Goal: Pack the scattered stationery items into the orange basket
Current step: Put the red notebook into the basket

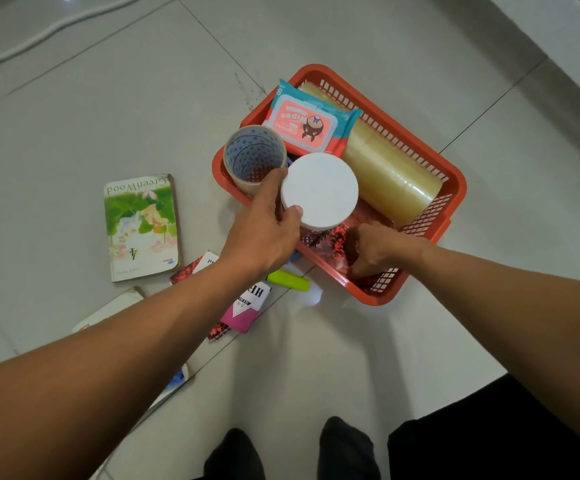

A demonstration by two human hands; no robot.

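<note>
Head view: left hand (264, 233) grip clasps the white-lidded round jar (319, 190) at nine o'clock above the orange slatted plastic basket (454, 178); right hand (373, 251) grip state indiscernible.

1. Centre frame: the left hand (264, 233) grips a white-lidded round container (319, 190) over the orange basket (454, 178).
2. The right hand (375, 251) reaches into the basket's near corner.
3. Left of the basket, a green book (141, 226) lies on the tiled floor (108, 116).
</note>
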